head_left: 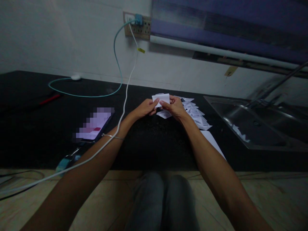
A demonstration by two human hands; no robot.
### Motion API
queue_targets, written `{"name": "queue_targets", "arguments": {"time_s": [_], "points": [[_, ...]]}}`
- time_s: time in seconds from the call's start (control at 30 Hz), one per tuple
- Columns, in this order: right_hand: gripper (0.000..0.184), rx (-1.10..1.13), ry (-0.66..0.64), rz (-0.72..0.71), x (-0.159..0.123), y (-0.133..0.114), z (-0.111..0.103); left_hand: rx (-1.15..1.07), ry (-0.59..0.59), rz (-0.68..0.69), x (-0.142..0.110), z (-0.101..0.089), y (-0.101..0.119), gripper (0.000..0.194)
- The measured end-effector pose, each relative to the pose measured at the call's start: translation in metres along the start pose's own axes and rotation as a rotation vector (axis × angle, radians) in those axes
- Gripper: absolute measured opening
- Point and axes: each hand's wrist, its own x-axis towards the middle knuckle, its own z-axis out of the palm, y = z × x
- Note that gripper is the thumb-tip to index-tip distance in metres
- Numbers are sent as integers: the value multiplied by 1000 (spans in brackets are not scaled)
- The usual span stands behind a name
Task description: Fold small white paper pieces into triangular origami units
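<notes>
Both hands, left [146, 108] and right [177, 108], pinch the paper [164, 98] between thumbs and fingers above the counter [154, 144], probably to keep it flat, with folded pieces [197, 116] beside the right one.

- We've got a lit phone [96, 125] left of the middle of our black counter [156, 147]
- teal cable [114, 48] looping down to the back edge, its white end [75, 77] there
- some red item [50, 99], kinda blurry, toward the back left corner
- white cable [126, 93] coming off our wall socket [143, 28]
- metal sink [255, 123] set in the right end
</notes>
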Motion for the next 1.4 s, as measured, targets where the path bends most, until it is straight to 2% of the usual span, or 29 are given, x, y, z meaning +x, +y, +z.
{"name": "queue_targets", "arguments": {"time_s": [0.23,0.37,0.5,0.63,0.77,0.97,1.1,1.27,1.4], "points": [[55,8,-83,-5,1,4,-4,-62,146,19,3,2,3,37],[52,-7,-106,14,1,5,-2,-42,171,54,3,0,1,33],[46,-20,-93,23,-2,2,1,-54,114,60,2,0,1,33],[41,-95,34,-49,-1,1,1,-65,31,68,1,2,0,35],[39,-181,105,-131,2,3,-2,-87,12,84,1,5,-3,37],[44,-182,108,-113,4,7,-6,-111,15,56,2,4,-5,52],[45,-189,92,-90,5,9,-7,-18,23,47,2,0,-6,58],[46,-195,68,-102,6,11,-7,32,72,74,5,0,-9,55],[46,-233,105,-140,7,12,-10,-69,11,20,3,1,-7,54]]}}
